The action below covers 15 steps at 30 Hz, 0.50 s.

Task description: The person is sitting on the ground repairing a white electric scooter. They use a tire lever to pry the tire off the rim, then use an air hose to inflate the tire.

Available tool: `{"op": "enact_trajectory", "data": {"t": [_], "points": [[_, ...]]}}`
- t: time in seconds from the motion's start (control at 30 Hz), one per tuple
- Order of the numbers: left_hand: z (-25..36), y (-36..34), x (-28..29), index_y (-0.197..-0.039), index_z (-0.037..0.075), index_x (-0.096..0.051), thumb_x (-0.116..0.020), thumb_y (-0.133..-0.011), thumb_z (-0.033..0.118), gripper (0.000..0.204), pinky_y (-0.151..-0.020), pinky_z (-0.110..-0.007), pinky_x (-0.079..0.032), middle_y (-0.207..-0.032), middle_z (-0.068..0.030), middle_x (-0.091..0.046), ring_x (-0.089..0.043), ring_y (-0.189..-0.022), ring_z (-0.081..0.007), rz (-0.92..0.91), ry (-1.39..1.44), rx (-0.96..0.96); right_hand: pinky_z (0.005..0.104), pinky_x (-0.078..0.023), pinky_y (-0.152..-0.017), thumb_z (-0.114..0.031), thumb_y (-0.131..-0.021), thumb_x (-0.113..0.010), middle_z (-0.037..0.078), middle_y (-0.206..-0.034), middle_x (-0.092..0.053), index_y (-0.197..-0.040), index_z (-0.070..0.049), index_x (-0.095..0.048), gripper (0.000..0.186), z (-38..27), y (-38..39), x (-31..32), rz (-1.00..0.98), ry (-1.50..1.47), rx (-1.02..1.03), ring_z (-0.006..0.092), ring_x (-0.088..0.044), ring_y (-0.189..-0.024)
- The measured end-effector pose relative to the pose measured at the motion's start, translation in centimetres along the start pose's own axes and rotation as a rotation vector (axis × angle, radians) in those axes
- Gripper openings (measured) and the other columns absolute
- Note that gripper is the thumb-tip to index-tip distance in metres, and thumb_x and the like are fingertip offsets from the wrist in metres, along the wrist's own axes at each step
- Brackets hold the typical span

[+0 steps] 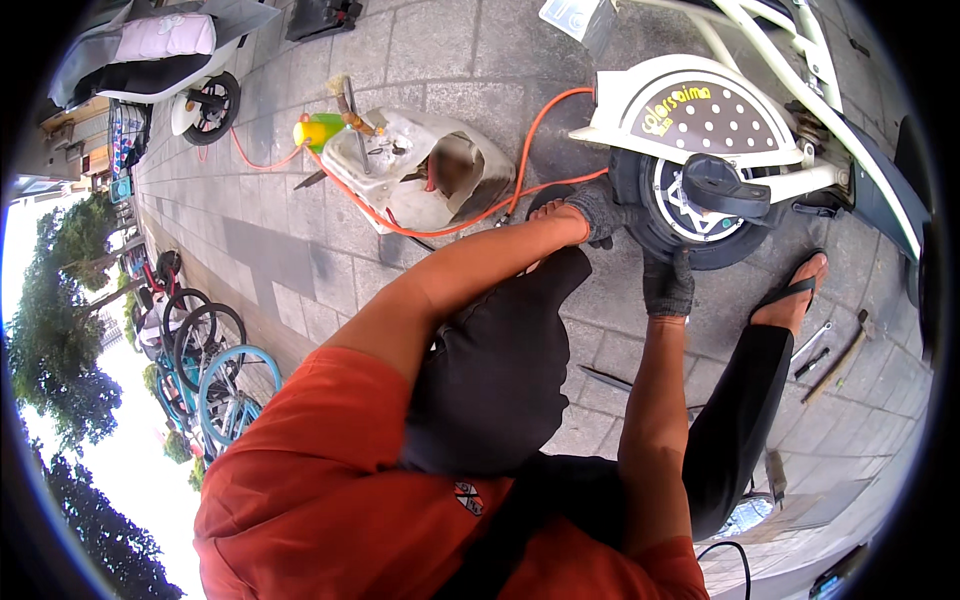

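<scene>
I see my left hand in a dark grey glove, gripping the left side of a black tire on a white scooter's wheel. My right hand, also gloved, holds the tire's lower edge, its fingers partly hidden. Above the wheel is a white cover with dots and yellow lettering. An orange hose runs past my left hand and around a cut plastic container holding tools, beside a yellow-green object.
A wrench and hammer lie on the paving by my sandalled foot; a long dark tool lies below my hands. At left are bicycles and a white scooter. A box stands at the top.
</scene>
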<state>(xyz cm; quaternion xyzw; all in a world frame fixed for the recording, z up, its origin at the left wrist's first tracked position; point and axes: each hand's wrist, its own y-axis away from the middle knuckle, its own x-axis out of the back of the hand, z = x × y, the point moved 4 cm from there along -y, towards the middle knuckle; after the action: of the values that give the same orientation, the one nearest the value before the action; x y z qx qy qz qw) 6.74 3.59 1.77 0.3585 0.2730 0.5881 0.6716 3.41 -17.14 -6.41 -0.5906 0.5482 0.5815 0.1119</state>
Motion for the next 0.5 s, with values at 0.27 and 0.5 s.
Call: {"op": "enact_trajectory", "data": {"t": [0.27,0.5], "points": [[-0.7,-0.4,0.9,-0.136,-0.006,-0.05,-0.08,-0.083,0.039,0.075,-0.051,-0.037,-0.058,-0.109,-0.0223,-0.07,-0.072,-0.066,-0.0287,0.092,-0.129,-0.142,0.0479,-0.04,-0.115,-0.033,-0.096,-0.07,0.014,-0.148,-0.052,-0.146,-0.006,-0.046,0.061,-0.9,1.3,0.2,0.066,0.123,-0.306,0.0314,-0.051,-0.134],[-5.5,4.1,1.2,-0.125,0.005,-0.064,-0.074,-0.087,0.046,0.056,-0.074,-0.041,-0.056,-0.114,-0.0214,-0.069,-0.071,-0.087,-0.0315,0.402,-0.209,-0.236,0.0295,-0.056,-0.067,-0.024,-0.094,-0.073,0.006,-0.1,-0.073,-0.122,-0.005,-0.068,0.034,-8.9,12.1,-4.5,0.286,1.355,-0.458,0.0174,-0.071,-0.08]]}}
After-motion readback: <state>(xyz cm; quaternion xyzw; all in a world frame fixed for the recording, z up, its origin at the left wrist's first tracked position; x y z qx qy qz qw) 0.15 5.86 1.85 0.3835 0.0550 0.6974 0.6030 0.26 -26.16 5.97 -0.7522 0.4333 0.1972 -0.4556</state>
